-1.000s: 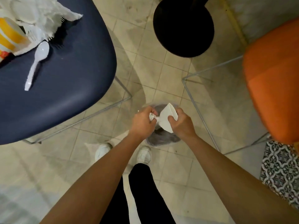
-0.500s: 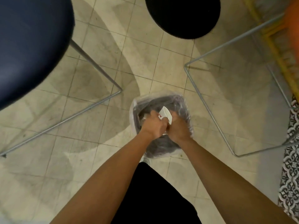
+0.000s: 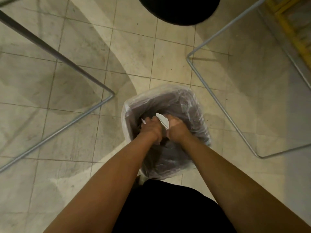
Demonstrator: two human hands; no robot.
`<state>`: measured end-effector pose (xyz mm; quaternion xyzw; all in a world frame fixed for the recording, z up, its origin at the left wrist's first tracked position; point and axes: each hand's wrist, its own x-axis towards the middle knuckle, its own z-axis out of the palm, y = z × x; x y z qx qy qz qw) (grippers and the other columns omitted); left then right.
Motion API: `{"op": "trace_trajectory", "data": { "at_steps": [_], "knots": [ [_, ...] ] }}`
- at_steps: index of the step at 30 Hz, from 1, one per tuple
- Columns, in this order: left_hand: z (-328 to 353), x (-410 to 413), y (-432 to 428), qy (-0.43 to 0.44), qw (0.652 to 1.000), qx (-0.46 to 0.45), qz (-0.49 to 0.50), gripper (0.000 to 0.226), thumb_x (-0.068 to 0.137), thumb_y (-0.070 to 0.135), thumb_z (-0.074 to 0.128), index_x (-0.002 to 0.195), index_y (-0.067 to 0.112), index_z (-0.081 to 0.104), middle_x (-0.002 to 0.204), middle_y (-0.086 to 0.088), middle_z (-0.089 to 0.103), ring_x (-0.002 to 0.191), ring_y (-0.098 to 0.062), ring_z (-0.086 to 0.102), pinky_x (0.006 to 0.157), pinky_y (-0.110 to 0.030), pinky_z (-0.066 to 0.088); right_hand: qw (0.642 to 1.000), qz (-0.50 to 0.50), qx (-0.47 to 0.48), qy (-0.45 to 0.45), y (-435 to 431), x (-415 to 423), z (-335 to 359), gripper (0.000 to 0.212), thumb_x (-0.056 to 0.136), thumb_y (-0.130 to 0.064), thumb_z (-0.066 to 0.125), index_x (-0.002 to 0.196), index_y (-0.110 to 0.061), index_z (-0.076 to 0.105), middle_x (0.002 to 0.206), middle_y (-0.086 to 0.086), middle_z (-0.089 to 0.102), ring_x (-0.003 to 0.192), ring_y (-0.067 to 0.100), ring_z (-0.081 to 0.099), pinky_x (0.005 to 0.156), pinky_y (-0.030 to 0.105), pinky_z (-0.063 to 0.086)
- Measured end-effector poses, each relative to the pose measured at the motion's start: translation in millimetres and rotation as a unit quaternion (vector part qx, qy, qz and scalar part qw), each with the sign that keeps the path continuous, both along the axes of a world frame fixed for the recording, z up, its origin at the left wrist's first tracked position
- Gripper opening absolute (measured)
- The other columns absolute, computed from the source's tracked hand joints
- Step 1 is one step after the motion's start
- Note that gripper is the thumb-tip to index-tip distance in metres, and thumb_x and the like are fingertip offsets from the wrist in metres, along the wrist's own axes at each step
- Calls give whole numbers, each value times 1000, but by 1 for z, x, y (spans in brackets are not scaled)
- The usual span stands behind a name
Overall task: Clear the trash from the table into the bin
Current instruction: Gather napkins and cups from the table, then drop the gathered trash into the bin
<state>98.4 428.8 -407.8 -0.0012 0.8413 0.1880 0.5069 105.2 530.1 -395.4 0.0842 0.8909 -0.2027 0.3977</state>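
Tiled floor (image 3: 67,132) all round, and the lined bin (image 3: 168,89) sits on it right below me. Both hands are down inside the bin's mouth, pressed close together, kept low, I reckon, so nothing spills over the liner. Left hand (image 3: 150,127) is curled tight, right hand (image 3: 177,127) curled against it. The white trash piece (image 3: 162,121) stands wedged between them, one tip poking past the left knuckles, gripped from both sides over the bin's dark inside, not yet let go

Indoor seating area, likely a casual café or canteen: worn beige tiled floor (image 3: 168,64), bent metal-rod chair frames (image 3: 217,101), a round black seat (image 3: 180,10), a small plastic-lined bin (image 3: 170,162).
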Motion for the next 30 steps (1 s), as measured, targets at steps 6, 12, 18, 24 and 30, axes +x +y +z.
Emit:
{"op": "trace_trajectory", "data": {
  "at_steps": [6,12,18,24,30],
  "knots": [
    [23,3,-3,12,999,5,37,72,84,15,60,144,15,21,148,-17,15,133,-39,23,111,-41,29,1000,-4,7,22,-1,5,20,60,89,-13,56,143,-7,32,147,16,36,134,30,37,111,35,30],
    [105,4,-28,94,983,109,113,51,87,7,54,135,11,40,139,-16,42,126,-29,45,101,-30,36,995,-51,-30,84,-13,10,96,43,90,-9,53,132,-10,47,137,11,46,126,27,45,106,34,37],
    [207,8,-64,182,953,160,182,38,86,4,52,123,12,53,126,-6,58,111,-25,56,90,-26,39,985,-36,-45,164,-42,-2,195,32,88,-8,53,120,-6,55,124,13,54,118,25,50,100,30,37],
    [297,9,-111,243,921,175,248,33,85,10,59,117,15,56,120,-3,59,105,-21,58,85,-28,45,979,1,-60,195,-80,-20,288,32,88,-10,54,120,-9,57,123,10,54,117,25,49,101,34,40],
    [351,9,-156,329,883,163,292,28,83,16,62,112,18,58,114,0,61,104,-14,57,86,-24,43,973,49,-88,207,-125,-43,343,31,89,-13,53,121,-12,55,123,7,53,118,22,47,101,34,40]
  ]
}}
